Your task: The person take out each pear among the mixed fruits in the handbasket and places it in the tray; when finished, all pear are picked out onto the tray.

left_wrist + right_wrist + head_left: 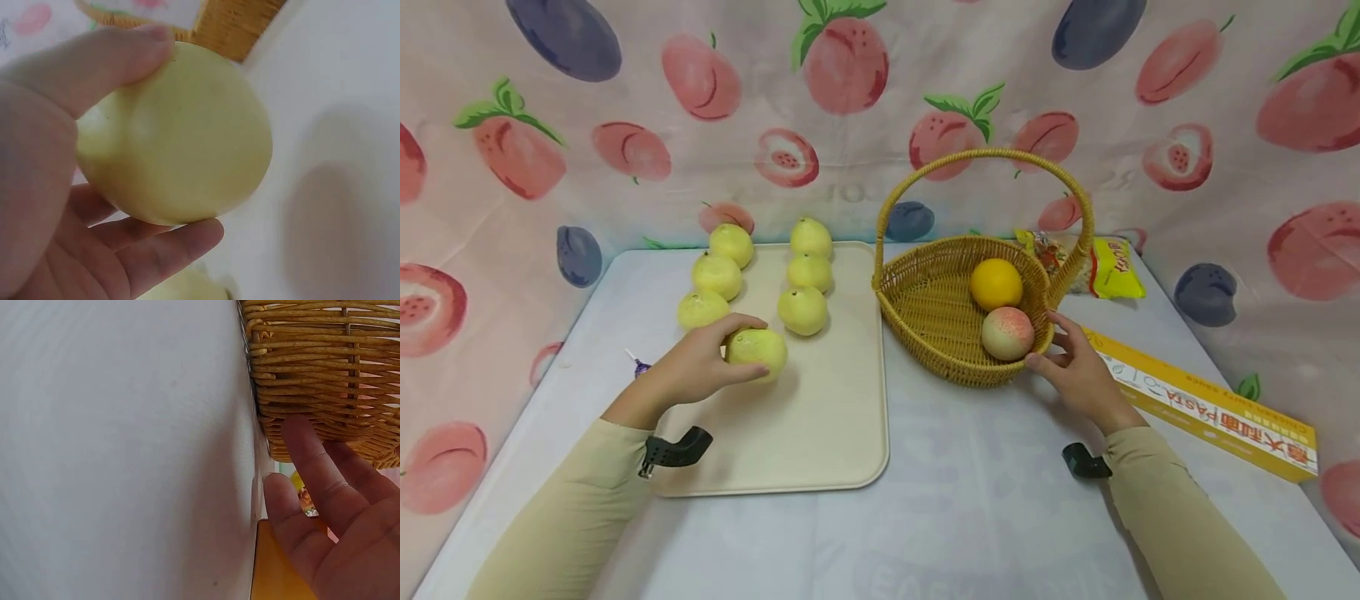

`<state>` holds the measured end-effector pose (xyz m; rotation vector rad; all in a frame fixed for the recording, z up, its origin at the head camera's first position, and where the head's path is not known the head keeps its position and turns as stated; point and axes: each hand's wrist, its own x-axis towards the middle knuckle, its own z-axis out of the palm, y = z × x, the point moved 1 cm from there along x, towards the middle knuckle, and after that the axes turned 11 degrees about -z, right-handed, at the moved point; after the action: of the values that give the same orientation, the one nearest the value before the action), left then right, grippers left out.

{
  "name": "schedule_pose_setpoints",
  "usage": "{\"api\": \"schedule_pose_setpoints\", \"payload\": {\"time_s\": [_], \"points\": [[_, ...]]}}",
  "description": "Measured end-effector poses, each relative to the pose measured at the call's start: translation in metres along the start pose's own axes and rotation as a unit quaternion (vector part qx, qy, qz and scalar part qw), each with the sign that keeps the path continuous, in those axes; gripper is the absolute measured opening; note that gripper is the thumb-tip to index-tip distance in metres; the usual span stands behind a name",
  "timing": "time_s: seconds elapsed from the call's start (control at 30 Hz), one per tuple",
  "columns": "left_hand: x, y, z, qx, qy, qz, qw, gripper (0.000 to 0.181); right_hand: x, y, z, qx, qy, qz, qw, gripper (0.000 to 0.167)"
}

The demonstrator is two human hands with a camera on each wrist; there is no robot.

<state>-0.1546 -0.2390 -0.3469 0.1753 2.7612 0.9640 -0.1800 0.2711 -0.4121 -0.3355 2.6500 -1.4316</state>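
Note:
My left hand [703,362] grips a pale yellow-green round fruit [758,353] between thumb and fingers. In the left wrist view the fruit [181,137] is smooth, held off the cream tray [820,425], which carries a shadow. Two rows of similar fruits [802,311] stand on the tray's far part. My right hand [1078,371] is at the right side of a wicker basket [932,354] with a tall handle. In the right wrist view its fingers [331,500] are nearly straight, touching the basket's woven wall. An orange [996,284] and a peach [1007,333] lie in the basket.
A yellow pasta box [1210,408] lies right of my right hand. Behind the basket is a yellow snack packet [1116,268]. A small purple-wrapped lollipop [640,365] lies left of the tray. A fruit-print cloth [737,150] hangs behind the white table [955,500].

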Motion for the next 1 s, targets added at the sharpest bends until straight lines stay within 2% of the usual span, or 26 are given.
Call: {"api": "schedule_pose_setpoints", "payload": {"time_s": [0.27,0.5,0.67,0.9,1.0], "points": [[-0.007,-0.027,0.001,0.003,0.007,-0.039,0.9992,0.064,0.000,0.000,0.000,0.005,-0.005,0.002,1.0000,0.095],[0.000,-0.040,0.004,0.010,0.008,-0.082,0.9965,0.073,-0.001,0.002,0.000,0.009,0.000,0.006,0.9999,0.096],[0.005,-0.047,0.006,0.005,0.011,-0.108,0.9941,0.076,-0.003,0.002,-0.001,0.014,-0.001,0.006,0.9999,0.096],[0.007,-0.050,0.009,0.018,0.038,-0.130,0.9906,0.083,-0.001,0.001,-0.001,0.012,-0.002,0.002,0.9999,0.095],[0.005,-0.049,0.010,0.024,0.052,-0.130,0.9899,0.083,0.000,0.000,0.000,0.011,-0.003,0.000,0.9999,0.095]]}}
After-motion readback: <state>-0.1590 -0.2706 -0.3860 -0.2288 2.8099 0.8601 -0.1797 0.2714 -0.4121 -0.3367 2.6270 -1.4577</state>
